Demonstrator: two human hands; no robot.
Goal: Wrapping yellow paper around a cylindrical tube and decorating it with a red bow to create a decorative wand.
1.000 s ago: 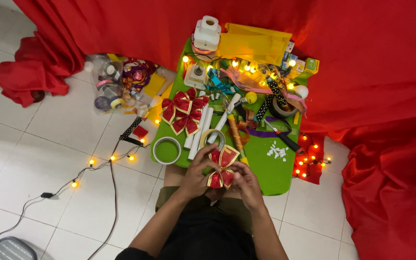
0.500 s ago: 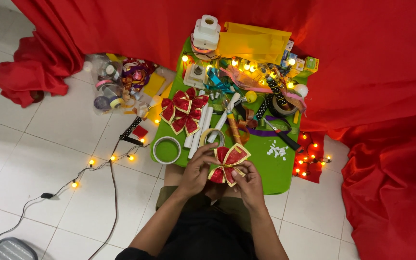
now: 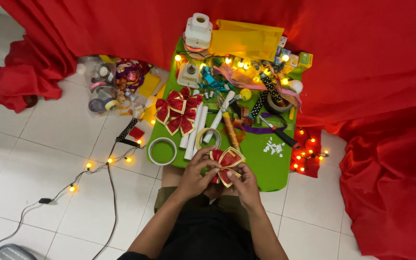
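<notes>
A red ribbon bow with gold edging (image 3: pixel 226 163) is held over the near edge of the low green table (image 3: pixel 266 171). My left hand (image 3: pixel 196 175) grips its left loops, fingers curled over the top. My right hand (image 3: pixel 242 185) holds it from below and the right. On the table further back lies a stack of finished red and gold bows (image 3: pixel 176 110). A tape roll (image 3: pixel 162 151) lies just left of my hands, and several white tubes (image 3: pixel 194 132) lie beyond them.
Scissors (image 3: pixel 278 132), ribbons, a glue stick and lit bulbs crowd the table's far part. A yellow bag (image 3: pixel 246 41) and a white reel (image 3: pixel 198 29) stand at the back. Red cloth surrounds the table. A string of lights (image 3: pixel 109 160) and a bag of ribbon rolls (image 3: pixel 114 86) lie on the white floor tiles.
The bow has been turned and lifted slightly toward the right between my hands; its loops now spread wider. My hands stay in the same place.
</notes>
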